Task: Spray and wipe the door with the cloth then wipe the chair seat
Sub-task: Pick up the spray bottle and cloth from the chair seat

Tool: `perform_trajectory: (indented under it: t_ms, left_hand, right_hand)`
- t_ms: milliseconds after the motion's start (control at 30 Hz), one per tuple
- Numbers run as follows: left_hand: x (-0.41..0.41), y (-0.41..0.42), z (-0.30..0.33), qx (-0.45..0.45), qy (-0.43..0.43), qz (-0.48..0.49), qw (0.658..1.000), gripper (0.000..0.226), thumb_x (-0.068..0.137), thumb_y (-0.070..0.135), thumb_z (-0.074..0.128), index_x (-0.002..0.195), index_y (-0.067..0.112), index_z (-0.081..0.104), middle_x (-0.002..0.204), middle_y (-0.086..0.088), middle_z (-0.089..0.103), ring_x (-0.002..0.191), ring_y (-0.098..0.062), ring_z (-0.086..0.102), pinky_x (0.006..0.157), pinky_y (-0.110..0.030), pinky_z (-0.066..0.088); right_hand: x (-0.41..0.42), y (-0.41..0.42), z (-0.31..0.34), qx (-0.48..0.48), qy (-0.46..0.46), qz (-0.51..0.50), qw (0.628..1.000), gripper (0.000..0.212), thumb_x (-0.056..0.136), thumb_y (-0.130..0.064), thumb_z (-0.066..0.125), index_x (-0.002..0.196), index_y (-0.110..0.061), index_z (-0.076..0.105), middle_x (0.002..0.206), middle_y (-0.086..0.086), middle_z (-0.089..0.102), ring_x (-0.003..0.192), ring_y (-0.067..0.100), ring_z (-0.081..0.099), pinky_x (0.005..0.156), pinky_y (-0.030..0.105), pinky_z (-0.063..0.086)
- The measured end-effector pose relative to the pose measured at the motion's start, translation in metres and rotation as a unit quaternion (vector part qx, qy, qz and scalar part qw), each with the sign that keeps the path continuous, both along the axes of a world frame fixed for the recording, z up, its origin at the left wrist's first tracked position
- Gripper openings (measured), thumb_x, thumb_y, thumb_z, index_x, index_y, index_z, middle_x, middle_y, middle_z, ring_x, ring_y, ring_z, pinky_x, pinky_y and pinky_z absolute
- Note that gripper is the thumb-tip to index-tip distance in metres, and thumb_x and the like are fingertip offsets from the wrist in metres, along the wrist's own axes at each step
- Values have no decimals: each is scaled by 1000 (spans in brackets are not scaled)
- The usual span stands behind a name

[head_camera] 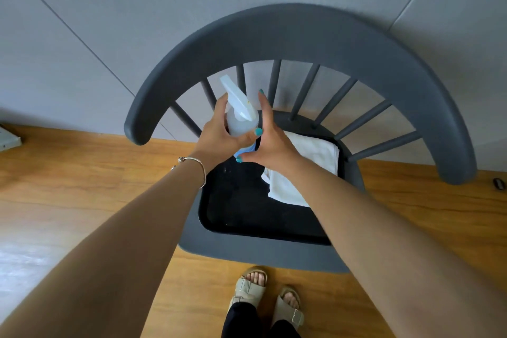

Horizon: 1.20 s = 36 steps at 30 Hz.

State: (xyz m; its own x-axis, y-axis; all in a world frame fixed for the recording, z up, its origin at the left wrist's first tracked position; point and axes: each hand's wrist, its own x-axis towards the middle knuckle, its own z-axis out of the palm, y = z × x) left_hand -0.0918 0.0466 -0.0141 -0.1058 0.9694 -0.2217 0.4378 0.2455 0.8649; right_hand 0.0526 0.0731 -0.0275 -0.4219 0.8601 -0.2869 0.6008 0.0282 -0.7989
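Note:
A dark grey chair (301, 33) with a curved spindle back stands against the wall in front of me. On its black seat (247, 208) lies a folded white cloth (310, 153), towards the back right. My left hand (219, 134) grips a translucent white spray bottle (240, 110) above the seat's back left. My right hand (271, 140) is beside the bottle with fingers straight, its palm close to the bottle's side; whether it touches is unclear. The bottle's lower part is hidden behind my hands.
A grey panelled wall (109, 8) rises behind the chair. The floor (82, 186) is wood. My sandalled feet (269, 296) stand just in front of the chair. A small dark object (498, 183) lies on the floor at far right.

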Motion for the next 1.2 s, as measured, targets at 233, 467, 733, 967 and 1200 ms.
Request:
perform_trajectory:
  t_ms: [233,467,733,967,1200]
  left_hand:
    - [-23,-20,-3,-41,-91,-31,995,76,92,47,60,150,49,12,136,10,57,129,-8,49,111,-33,37]
    - [-30,-28,1,-36,-179,57,982,54,102,19,42,149,42,29,149,8,43,138,-7,38,118,-29,25]
    - [-48,-44,-12,-55,-150,75,984,55,97,37,43,148,51,25,139,9,50,135,-11,39,120,-41,23]
    - [-51,-50,-14,-50,-131,55,989,61,90,42,38,149,47,26,144,4,50,137,-13,39,119,-47,25]
    - [-48,-50,-20,-56,-143,69,986,57,90,43,40,146,51,31,145,8,50,138,-12,38,118,-48,27]
  right_hand:
    - [-13,26,13,-27,26,78,996,128,62,-17,89,144,-63,2,135,-13,48,115,15,57,87,33,55]
    - [-10,36,15,3,19,63,998,107,70,-5,83,150,-43,22,123,-23,48,113,4,49,86,14,43]
    - [-12,18,-4,56,67,-32,996,121,59,-14,93,149,-46,18,141,-20,36,121,2,40,98,21,41]
    - [-20,4,-20,85,118,-116,983,116,63,-13,93,152,-36,22,140,-17,38,114,-11,38,92,3,35]
    - [-25,6,-21,96,85,-104,986,105,60,-27,95,147,-27,36,129,-7,45,113,2,42,98,24,43]
